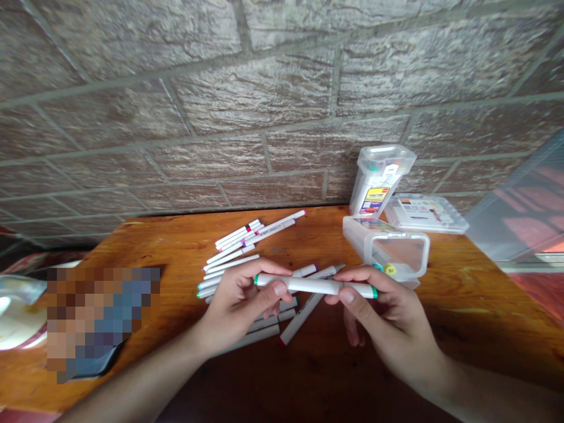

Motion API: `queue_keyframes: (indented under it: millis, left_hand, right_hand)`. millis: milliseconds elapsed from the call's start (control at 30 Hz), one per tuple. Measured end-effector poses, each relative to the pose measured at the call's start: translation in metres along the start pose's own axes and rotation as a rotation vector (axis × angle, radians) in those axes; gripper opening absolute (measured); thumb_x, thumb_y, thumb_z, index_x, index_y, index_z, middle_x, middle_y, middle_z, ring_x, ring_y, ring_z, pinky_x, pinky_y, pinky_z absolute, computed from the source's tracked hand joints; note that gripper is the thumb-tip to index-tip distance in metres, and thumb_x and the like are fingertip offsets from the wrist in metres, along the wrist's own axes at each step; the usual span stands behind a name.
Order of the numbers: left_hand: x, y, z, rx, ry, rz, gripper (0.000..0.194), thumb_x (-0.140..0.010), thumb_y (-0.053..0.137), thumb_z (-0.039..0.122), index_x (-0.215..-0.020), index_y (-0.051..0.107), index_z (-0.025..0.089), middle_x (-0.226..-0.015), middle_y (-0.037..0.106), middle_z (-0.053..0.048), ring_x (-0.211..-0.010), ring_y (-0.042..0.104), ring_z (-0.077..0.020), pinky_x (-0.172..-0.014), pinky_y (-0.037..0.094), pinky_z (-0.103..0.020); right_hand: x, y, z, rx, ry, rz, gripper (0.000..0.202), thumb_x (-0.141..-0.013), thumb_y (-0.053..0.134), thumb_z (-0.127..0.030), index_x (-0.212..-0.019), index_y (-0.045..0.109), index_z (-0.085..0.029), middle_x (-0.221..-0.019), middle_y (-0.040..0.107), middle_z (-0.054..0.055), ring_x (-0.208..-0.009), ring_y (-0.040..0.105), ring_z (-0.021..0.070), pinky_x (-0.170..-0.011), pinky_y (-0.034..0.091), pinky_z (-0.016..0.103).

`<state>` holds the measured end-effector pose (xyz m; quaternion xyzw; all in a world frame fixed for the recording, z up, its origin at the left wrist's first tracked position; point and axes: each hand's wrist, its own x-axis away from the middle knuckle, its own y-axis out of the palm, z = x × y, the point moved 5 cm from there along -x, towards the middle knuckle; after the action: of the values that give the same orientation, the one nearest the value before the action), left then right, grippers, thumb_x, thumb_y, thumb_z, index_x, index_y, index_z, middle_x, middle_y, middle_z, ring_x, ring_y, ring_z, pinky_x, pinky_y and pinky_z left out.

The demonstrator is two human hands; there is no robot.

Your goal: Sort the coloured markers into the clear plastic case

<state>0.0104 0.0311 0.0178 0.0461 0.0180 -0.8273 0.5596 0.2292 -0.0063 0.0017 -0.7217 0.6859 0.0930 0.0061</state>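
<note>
A marker (314, 285) is held between the left hand (233, 305) and the right hand (392, 311), pinched toward each end, its long axis running crosswise, neither hand nearer.

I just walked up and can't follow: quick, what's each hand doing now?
Left hand: closed, pinching a white marker with green ends toward one end.
Right hand: closed, pinching the same marker toward the other end.

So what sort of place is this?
Probably a drawing nook, perhaps at home: a wooden table by a stone-block wall, with loose white markers lying on it.
</note>
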Motion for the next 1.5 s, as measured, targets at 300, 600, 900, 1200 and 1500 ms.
queue_keyframes:
  millis: [300, 600, 900, 1200, 1500]
  left_hand:
    - [-0.001, -0.001, 0.0, 0.027, 0.005, -0.011, 0.025, -0.097, 0.078, 0.036, -0.108, 0.08, 0.014, -0.077, 0.081, -0.007, -0.054, 0.064, -0.0116, -0.051, 0.053, -0.02]
    - [-0.001, -0.002, 0.0, 0.061, 0.004, -0.024, 0.025, -0.099, 0.076, 0.036, -0.111, 0.08, 0.014, -0.079, 0.081, -0.007, -0.054, 0.064, -0.0098, -0.053, 0.054, -0.019]
    - [-0.001, -0.002, -0.002, 0.061, -0.007, -0.019, 0.026, -0.1, 0.075, 0.038, -0.112, 0.079, 0.015, -0.08, 0.081, -0.007, -0.052, 0.062, -0.0107, -0.054, 0.055, -0.022]
    - [0.0, -0.005, -0.011, 0.132, -0.03, -0.018, 0.032, -0.103, 0.069, 0.04, -0.121, 0.075, 0.014, -0.082, 0.08, -0.008, -0.054, 0.063, -0.0124, -0.055, 0.053, -0.025]
    - [-0.002, -0.003, -0.008, 0.179, -0.043, -0.003, 0.032, -0.103, 0.069, 0.04, -0.119, 0.075, 0.013, -0.08, 0.08, -0.009, -0.052, 0.062, -0.0129, -0.053, 0.052, -0.025]
  right_hand:
    - [0.001, 0.0, 0.0, -0.019, 0.017, 0.006, 0.026, -0.1, 0.076, -0.045, -0.108, 0.073, -0.02, -0.078, 0.081, 0.005, -0.038, 0.062, 0.0103, -0.037, 0.052, 0.02]
    - [0.0, 0.001, 0.001, -0.046, 0.015, -0.008, 0.027, -0.102, 0.074, -0.046, -0.109, 0.072, -0.02, -0.082, 0.082, 0.006, -0.038, 0.062, 0.0097, -0.038, 0.052, 0.019]
    - [0.0, 0.001, -0.001, -0.053, 0.017, -0.006, 0.028, -0.101, 0.074, -0.047, -0.109, 0.072, -0.02, -0.084, 0.083, 0.007, -0.037, 0.062, 0.0105, -0.036, 0.052, 0.021]
    - [0.0, 0.002, -0.002, -0.102, 0.019, -0.014, 0.025, -0.104, 0.071, -0.044, -0.11, 0.073, -0.02, -0.087, 0.082, 0.006, -0.039, 0.063, 0.009, -0.038, 0.054, 0.019]
    - [0.001, 0.001, 0.0, -0.148, 0.065, -0.009, 0.028, -0.103, 0.071, -0.047, -0.111, 0.074, -0.02, -0.091, 0.083, 0.008, -0.039, 0.064, 0.0107, -0.039, 0.054, 0.022]
